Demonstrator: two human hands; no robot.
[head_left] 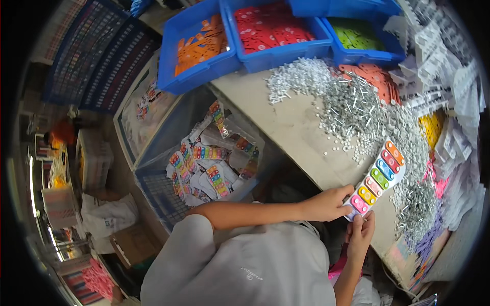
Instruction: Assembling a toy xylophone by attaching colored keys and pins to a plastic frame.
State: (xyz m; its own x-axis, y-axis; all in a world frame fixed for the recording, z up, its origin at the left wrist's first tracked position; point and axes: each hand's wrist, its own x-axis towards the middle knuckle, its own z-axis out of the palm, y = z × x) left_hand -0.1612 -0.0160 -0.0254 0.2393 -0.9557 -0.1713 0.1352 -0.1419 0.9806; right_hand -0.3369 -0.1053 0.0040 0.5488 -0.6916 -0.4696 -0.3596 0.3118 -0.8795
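A small toy xylophone (pixel 379 178) with a white base and a row of coloured bars, orange and red at the far end and pink at the near end, slants over the table edge. My left hand (pixel 331 205) is closed on its near left side, thumb by the pink bar. At its near end, my right hand (pixel 360 230) pinches the rim from below with fingers bent. Beyond the xylophone lies a heap of silvery metal pins (pixel 352 109), with small white round pieces (pixel 301 79) beside it.
Blue bins hold orange bars (pixel 199 48), red bars (pixel 273 28) and green bars (pixel 357 34) at the table's far side. White plastic frames (pixel 431 66) pile up on the right. A blue crate (pixel 166 204) left of the table contains several similar xylophones (pixel 217 178).
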